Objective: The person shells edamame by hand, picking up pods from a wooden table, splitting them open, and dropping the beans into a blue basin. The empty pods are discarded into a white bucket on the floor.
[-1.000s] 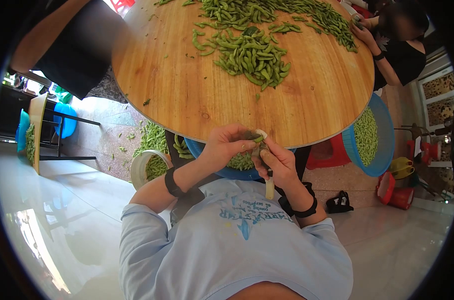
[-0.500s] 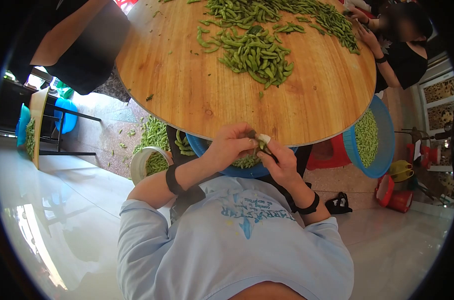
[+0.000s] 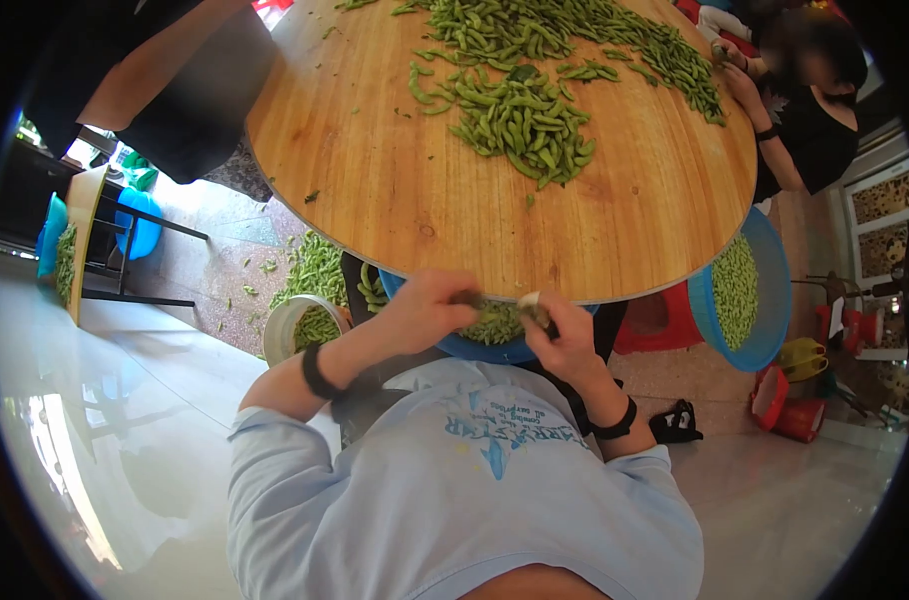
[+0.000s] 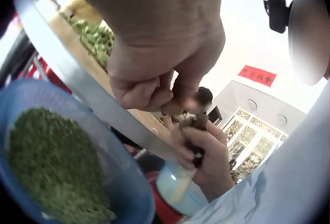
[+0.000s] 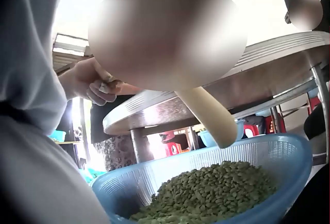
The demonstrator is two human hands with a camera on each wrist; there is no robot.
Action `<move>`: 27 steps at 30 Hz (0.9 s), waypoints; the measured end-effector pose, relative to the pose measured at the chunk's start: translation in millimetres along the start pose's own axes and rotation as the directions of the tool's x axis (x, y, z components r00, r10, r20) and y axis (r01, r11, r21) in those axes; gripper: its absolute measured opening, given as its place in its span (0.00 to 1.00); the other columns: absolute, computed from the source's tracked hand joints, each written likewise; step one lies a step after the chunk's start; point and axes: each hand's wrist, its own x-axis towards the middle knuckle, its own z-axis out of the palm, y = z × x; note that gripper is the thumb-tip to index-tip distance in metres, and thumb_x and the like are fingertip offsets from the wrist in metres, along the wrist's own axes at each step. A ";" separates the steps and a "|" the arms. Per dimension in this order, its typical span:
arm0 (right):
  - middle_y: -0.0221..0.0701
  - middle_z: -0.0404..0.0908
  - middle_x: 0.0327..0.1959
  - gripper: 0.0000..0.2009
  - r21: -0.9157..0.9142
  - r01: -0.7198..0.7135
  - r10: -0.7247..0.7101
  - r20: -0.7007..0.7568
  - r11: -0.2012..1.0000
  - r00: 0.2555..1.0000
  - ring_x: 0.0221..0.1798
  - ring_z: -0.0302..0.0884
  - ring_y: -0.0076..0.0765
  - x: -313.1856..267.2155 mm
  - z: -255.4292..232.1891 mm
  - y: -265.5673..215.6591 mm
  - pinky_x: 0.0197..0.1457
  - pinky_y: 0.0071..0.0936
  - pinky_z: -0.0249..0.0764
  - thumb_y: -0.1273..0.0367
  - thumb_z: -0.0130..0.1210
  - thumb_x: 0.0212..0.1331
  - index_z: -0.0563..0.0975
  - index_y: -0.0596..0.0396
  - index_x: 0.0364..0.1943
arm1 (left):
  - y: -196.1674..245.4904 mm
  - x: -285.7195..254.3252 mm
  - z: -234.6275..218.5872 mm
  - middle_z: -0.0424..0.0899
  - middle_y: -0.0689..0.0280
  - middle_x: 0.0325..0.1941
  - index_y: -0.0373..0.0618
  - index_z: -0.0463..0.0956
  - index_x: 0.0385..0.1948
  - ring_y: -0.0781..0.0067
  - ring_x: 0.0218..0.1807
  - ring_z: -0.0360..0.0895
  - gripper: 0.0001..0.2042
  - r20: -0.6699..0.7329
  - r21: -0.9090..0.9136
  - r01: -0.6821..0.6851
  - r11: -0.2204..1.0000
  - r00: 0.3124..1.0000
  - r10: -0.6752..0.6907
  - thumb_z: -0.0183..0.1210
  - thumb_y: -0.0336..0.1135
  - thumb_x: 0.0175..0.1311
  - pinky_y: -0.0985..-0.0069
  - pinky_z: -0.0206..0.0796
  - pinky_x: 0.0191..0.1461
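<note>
gripping a pale handle (image 5: pixel 209 115), right hand (image 3: pixel 567 338) curled round it

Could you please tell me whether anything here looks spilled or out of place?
Green pods lie on the floor beside the white bucket, some scattered away from the heap; they look spilled, though the heap may be deliberate.

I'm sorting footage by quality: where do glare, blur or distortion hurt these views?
Head: lens darkens the corners and bows straight lines; glare streaks the floor at left. Left wrist: white wall washed out, beans smeary. Right wrist: blurred oval covers the upper middle, bright background overexposed.
</note>
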 end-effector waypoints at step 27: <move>0.39 0.73 0.31 0.14 0.203 -0.144 0.121 0.121 0.969 0.985 0.23 0.69 0.32 -0.4 -0.6 -15.5 0.26 0.22 0.67 0.78 0.50 0.57 0.71 0.66 0.48 | 16.1 147.2 -165.7 0.78 0.56 0.32 0.42 0.74 0.40 0.54 0.36 0.77 0.12 -0.280 0.853 -0.126 0.507 0.708 0.648 0.59 0.30 0.54 0.64 0.68 0.40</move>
